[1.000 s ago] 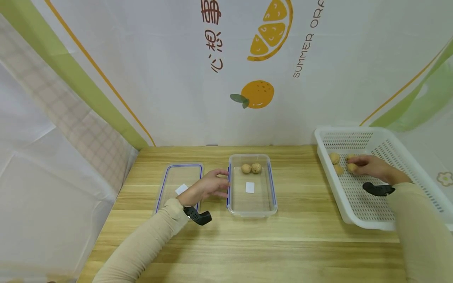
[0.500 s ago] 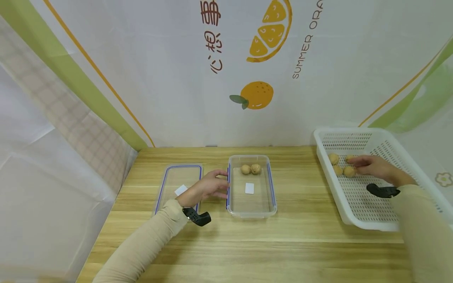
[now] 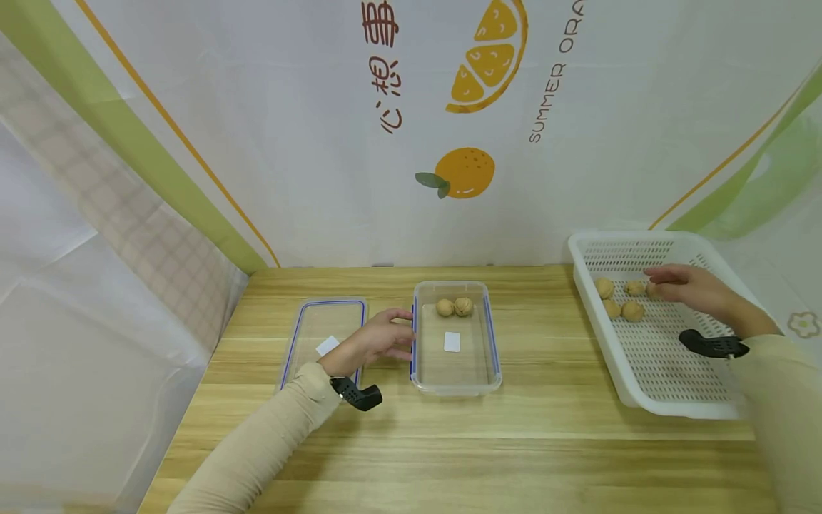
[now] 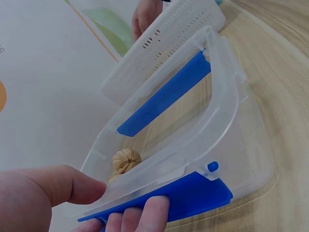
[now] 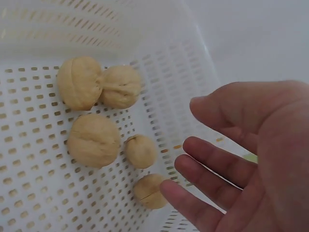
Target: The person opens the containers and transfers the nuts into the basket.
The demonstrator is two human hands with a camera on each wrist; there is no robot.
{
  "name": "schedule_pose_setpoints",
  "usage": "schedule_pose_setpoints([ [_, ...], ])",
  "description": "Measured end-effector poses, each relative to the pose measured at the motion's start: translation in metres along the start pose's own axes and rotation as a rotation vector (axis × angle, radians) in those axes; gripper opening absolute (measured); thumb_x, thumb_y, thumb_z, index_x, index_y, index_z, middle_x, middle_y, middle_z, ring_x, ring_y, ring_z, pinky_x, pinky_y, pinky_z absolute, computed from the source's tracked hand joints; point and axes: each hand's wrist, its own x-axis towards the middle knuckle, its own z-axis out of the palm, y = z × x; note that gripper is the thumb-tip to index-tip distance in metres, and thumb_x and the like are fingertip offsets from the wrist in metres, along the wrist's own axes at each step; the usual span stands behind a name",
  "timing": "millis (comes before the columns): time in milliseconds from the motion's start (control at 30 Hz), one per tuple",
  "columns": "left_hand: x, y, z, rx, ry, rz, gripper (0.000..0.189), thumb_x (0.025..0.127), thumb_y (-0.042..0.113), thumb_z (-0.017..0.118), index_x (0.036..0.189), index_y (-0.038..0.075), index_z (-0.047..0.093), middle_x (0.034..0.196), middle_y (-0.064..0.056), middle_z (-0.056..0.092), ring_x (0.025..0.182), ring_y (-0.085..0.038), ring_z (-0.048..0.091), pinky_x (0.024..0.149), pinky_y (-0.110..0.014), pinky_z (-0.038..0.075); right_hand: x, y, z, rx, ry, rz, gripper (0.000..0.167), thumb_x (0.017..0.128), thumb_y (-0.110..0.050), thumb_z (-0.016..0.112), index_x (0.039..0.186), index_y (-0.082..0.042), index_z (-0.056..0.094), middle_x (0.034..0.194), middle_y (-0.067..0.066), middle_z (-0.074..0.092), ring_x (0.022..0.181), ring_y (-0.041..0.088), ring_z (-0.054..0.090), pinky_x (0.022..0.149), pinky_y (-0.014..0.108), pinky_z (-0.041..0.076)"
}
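My left hand [image 3: 384,337] rests against the left side of a clear plastic food container [image 3: 462,371]. In the left wrist view its fingertips touch the blue latch [image 4: 198,195], with the thumb by the rim. Two walnuts [image 3: 463,306] lie at the container's far end, beside a small white label [image 3: 452,342]. My right hand [image 3: 696,291] hovers over a white perforated basket [image 3: 648,405], fingers apart, holding nothing. Several walnuts [image 5: 94,140] lie on the basket floor near its far left corner; in the right wrist view one walnut [image 5: 150,191] is just beyond a fingertip.
The container's blue-edged clear lid [image 3: 315,314] lies flat on the wooden table [image 3: 449,464] to the left, partly under my left forearm. A printed white curtain [image 3: 308,143] hangs behind the table.
My right hand has released walnuts, moved slightly right and lifted off them. The walnuts under its fingers now show. My left hand has stayed at the container.
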Motion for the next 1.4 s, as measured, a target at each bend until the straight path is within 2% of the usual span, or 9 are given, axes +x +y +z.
schedule_pose_setpoints([
  [67, 0.000, -0.001, 0.000, -0.002, -0.002, 0.002, 0.057, 0.094, -0.005, 0.058, 0.147, -0.007, 0.036, 0.131, -0.033, 0.052, 0.119, -0.045, 0.059, 0.080, -0.040, 0.066, -0.002, -0.004, -0.002, -0.013, 0.015, 0.000, 0.058, 0.105, -0.026, 0.058, 0.146, 0.011, 0.042, 0.140, 0.040, 0.048, 0.118, 0.039, 0.057, 0.088, 0.039, 0.053],
  [133, 0.000, 0.000, 0.000, -0.004, -0.002, 0.001, 0.057, 0.094, -0.005, 0.058, 0.147, -0.007, 0.036, 0.131, -0.033, 0.052, 0.119, -0.045, 0.059, 0.081, -0.041, 0.066, -0.003, -0.006, -0.005, -0.017, 0.028, 0.000, 0.058, 0.105, -0.026, 0.060, 0.146, 0.011, 0.043, 0.139, 0.040, 0.048, 0.111, 0.021, 0.061, 0.087, 0.038, 0.054],
  [200, -0.001, 0.001, 0.001, -0.005, 0.001, 0.000, 0.057, 0.094, -0.005, 0.058, 0.147, -0.006, 0.036, 0.130, -0.032, 0.051, 0.120, -0.045, 0.058, 0.082, -0.041, 0.065, -0.005, -0.008, -0.007, -0.025, 0.039, 0.001, 0.057, 0.105, -0.026, 0.060, 0.145, 0.011, 0.044, 0.139, 0.039, 0.049, 0.102, -0.002, 0.055, 0.084, 0.031, 0.053],
  [267, -0.002, 0.002, 0.001, -0.004, 0.006, -0.003, 0.057, 0.094, -0.005, 0.058, 0.146, -0.006, 0.037, 0.130, -0.031, 0.051, 0.120, -0.045, 0.058, 0.082, -0.041, 0.065, -0.006, -0.011, -0.009, -0.038, 0.049, -0.001, 0.056, 0.105, -0.026, 0.060, 0.144, 0.011, 0.045, 0.138, 0.039, 0.050, 0.100, -0.008, 0.050, 0.084, 0.031, 0.053],
  [367, -0.002, 0.002, 0.002, -0.004, 0.011, -0.004, 0.057, 0.093, -0.004, 0.059, 0.146, -0.005, 0.038, 0.128, -0.030, 0.052, 0.120, -0.044, 0.058, 0.081, -0.041, 0.066, -0.009, -0.016, -0.008, -0.049, 0.057, -0.020, 0.055, 0.105, -0.024, 0.058, 0.143, 0.012, 0.044, 0.138, 0.040, 0.049, 0.111, 0.022, 0.060, 0.093, 0.052, 0.053],
  [467, -0.002, 0.002, 0.002, -0.004, 0.011, -0.005, 0.057, 0.093, -0.004, 0.059, 0.146, -0.005, 0.038, 0.128, -0.030, 0.053, 0.119, -0.044, 0.059, 0.081, -0.041, 0.066, -0.011, -0.023, -0.005, -0.071, 0.068, -0.050, 0.054, 0.104, -0.022, 0.060, 0.143, 0.013, 0.044, 0.138, 0.041, 0.047, 0.123, 0.055, 0.047, 0.095, 0.073, 0.043],
  [733, -0.002, 0.001, 0.002, -0.011, 0.010, -0.007, 0.057, 0.094, -0.005, 0.058, 0.146, -0.006, 0.037, 0.129, -0.031, 0.052, 0.120, -0.045, 0.058, 0.079, -0.039, 0.066, -0.016, -0.044, -0.001, -0.131, 0.071, -0.115, 0.057, 0.103, -0.020, 0.061, 0.146, 0.011, 0.042, 0.139, 0.042, 0.046, 0.124, 0.058, 0.044, 0.094, 0.078, 0.042],
  [1133, -0.002, 0.003, 0.003, -0.008, 0.011, -0.001, 0.057, 0.094, -0.006, 0.058, 0.146, -0.006, 0.037, 0.131, -0.033, 0.052, 0.121, -0.046, 0.058, 0.082, -0.040, 0.065, -0.012, -0.081, 0.011, -0.135, 0.105, -0.295, 0.051, 0.099, -0.010, 0.067, 0.142, 0.009, 0.049, 0.139, 0.034, 0.052, 0.124, 0.050, 0.050, 0.093, 0.065, 0.052],
  [1400, -0.002, 0.001, 0.000, 0.004, 0.002, 0.002, 0.058, 0.094, -0.004, 0.059, 0.147, -0.006, 0.036, 0.131, -0.031, 0.052, 0.122, -0.044, 0.057, 0.083, -0.041, 0.065, -0.011, -0.116, 0.019, -0.133, 0.058, -0.358, 0.052, 0.097, -0.007, 0.069, 0.143, 0.007, 0.049, 0.141, 0.032, 0.051, 0.126, 0.051, 0.049, 0.094, 0.068, 0.051],
])
